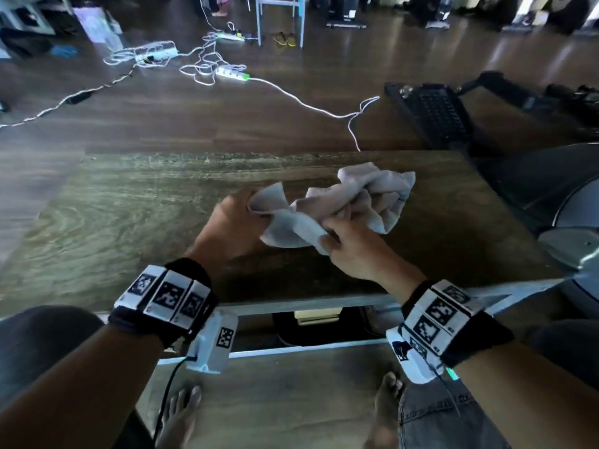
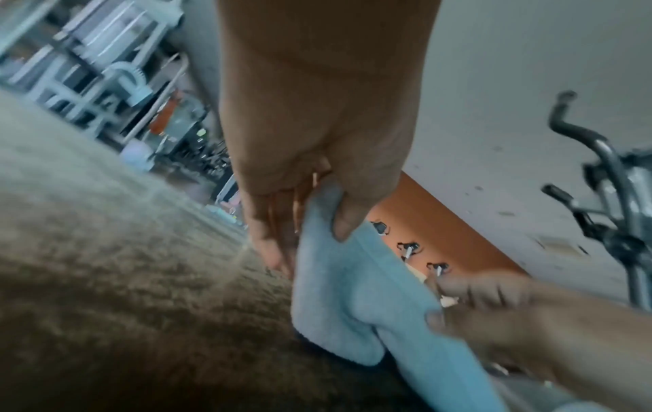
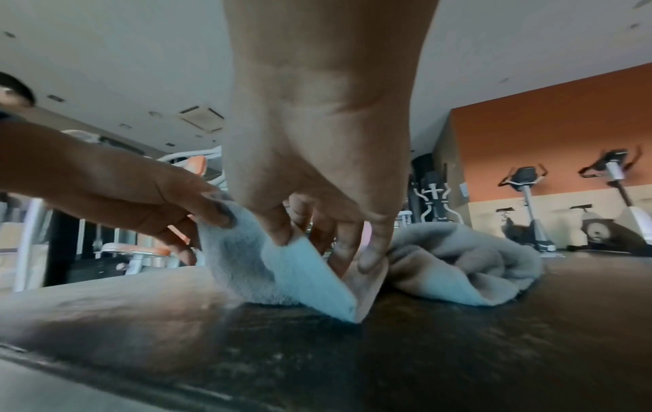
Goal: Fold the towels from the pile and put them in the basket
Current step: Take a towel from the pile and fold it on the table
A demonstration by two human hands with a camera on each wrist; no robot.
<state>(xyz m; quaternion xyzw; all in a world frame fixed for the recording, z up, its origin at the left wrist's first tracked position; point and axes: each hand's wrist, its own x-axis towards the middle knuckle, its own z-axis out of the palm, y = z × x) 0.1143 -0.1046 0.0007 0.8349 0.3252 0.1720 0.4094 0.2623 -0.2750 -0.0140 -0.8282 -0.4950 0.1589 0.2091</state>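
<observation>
A crumpled pale grey towel (image 1: 353,202) lies on the dark wooden table (image 1: 129,215), right of its middle. My left hand (image 1: 236,222) pinches the towel's near left edge between thumb and fingers; in the left wrist view the thumb (image 2: 347,220) presses the cloth (image 2: 338,301). My right hand (image 1: 353,251) pinches a corner of the same towel (image 3: 282,264) just right of the left hand, with the corner's tip touching the table. The rest of the towel (image 3: 465,262) lies bunched behind my right hand. No basket and no pile show in any view.
White power strips and cables (image 1: 227,72) trail over the floor beyond the table. Dark exercise machines (image 1: 434,115) stand at the right. Exercise bikes (image 3: 529,206) line an orange wall. My bare feet (image 1: 181,413) are below the table's near edge.
</observation>
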